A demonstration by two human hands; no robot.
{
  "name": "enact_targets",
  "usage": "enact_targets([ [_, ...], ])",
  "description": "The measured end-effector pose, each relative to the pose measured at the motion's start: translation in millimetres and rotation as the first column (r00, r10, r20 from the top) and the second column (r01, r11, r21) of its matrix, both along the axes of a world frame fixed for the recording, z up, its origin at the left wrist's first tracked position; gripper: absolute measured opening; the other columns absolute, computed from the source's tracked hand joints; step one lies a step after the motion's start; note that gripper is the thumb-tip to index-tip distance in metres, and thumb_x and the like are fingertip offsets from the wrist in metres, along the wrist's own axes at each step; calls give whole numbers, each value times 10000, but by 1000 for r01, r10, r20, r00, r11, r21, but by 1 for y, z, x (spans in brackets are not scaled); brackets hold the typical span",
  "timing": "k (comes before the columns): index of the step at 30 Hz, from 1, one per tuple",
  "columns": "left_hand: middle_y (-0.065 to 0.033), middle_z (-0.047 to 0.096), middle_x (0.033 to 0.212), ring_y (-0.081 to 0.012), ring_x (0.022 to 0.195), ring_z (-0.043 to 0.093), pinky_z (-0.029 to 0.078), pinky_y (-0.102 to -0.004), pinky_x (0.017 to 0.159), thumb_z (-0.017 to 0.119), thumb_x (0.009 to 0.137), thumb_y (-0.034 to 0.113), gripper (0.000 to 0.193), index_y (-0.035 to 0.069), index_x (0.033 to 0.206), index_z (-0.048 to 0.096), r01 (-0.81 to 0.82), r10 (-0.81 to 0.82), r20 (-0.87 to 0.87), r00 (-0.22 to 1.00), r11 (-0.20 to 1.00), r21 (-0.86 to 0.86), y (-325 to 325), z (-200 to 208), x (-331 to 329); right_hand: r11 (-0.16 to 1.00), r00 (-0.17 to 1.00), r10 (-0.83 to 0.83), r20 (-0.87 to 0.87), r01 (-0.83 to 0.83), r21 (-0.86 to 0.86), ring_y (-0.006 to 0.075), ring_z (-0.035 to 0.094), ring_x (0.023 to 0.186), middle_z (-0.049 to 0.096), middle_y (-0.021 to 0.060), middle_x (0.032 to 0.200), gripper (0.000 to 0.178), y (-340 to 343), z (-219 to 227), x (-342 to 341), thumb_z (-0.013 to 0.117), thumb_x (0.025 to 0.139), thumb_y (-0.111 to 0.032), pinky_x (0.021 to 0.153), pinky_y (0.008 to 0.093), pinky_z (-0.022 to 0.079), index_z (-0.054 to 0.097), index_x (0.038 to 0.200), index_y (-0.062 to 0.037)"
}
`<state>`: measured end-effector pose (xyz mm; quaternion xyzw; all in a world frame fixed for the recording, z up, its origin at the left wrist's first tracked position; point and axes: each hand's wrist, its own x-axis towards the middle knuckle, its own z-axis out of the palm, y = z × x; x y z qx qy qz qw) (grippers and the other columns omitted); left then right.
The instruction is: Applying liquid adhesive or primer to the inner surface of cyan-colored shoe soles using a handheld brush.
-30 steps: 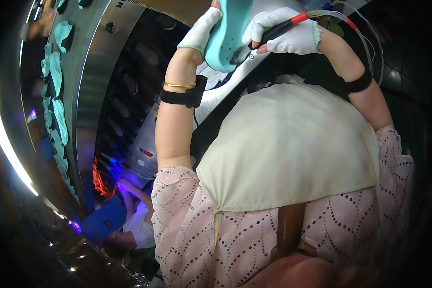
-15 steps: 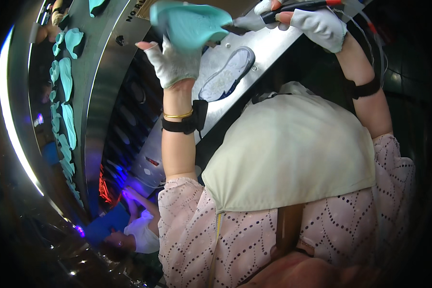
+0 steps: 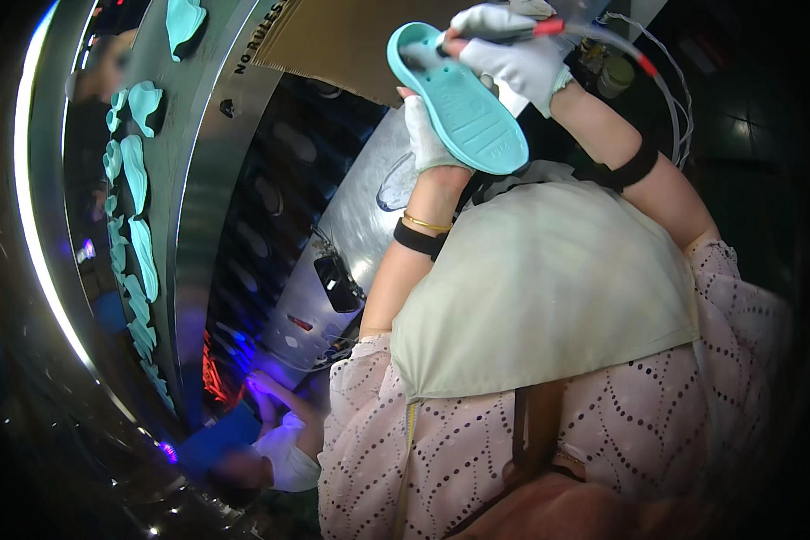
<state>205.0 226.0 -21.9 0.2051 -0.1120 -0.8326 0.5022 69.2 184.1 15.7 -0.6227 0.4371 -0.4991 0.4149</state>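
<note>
A teal foam shoe sole [image 3: 477, 121] is tilted in my left hand [image 3: 427, 139], whose gloved fingers and bare thumb hold its left side from below; part of that grip is hidden. The sole's grooved, moulded face shows. My right hand [image 3: 517, 70], in a white glove with bare fingertips, is closed around a slim black brush-like tool with a red collar [image 3: 549, 28] and a hose behind it. Its tip meets the narrow upper end of the sole, where the surface looks greyish. Below my left hand, another sole [image 3: 392, 187] with a dark rim lies on the metal bench [image 3: 360, 211], partly covered by my wrist.
On the left, a dark green conveyor belt [image 3: 166, 99] carries several teal shoe parts [image 3: 135, 171]. Cardboard [image 3: 333, 45] lies at the far side. A black device [image 3: 337, 283] with cords sits on the bench. Another person [image 3: 288, 454] is at the lower left.
My left hand and the teal sole have moved right, and the sole now shows its grooved face. My right hand has moved left and down, bringing the tool's tip over the sole's upper end.
</note>
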Motion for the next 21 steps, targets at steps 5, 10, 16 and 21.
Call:
enact_targets([
  [5,-74,553,1075,-221,954,551,458,-347,842,237,869,602,633,100,1187,454,-140,139,43,989,989,38,-4,2,2,989,954,130,270,-145,37,87,576,792,619,29,839,140,13,-4,-12,638,768,-126,742,230,466,615,874,-37],
  [10,-93,554,1070,-240,990,530,433,-369,883,242,873,573,621,73,1177,454,-209,205,183,961,978,-1,-9,-6,8,944,958,260,-117,-278,-176,127,562,885,586,45,933,105,28,-9,-4,598,791,-4,820,257,445,586,893,-27],
  [16,-134,551,1064,-282,987,526,415,-413,905,269,863,548,613,44,1154,464,-131,126,-85,988,990,-53,-11,0,18,951,933,285,218,-304,60,113,561,857,599,37,894,106,40,-10,-7,607,795,-55,809,261,443,597,898,-31],
  [21,-147,563,1056,-302,1004,524,411,-407,916,216,880,505,603,28,1122,493,-209,209,-20,978,977,-30,-20,-6,27,942,943,331,-14,-330,55,85,556,819,607,13,850,82,55,-2,-5,605,804,-79,784,241,444,614,870,-31],
])
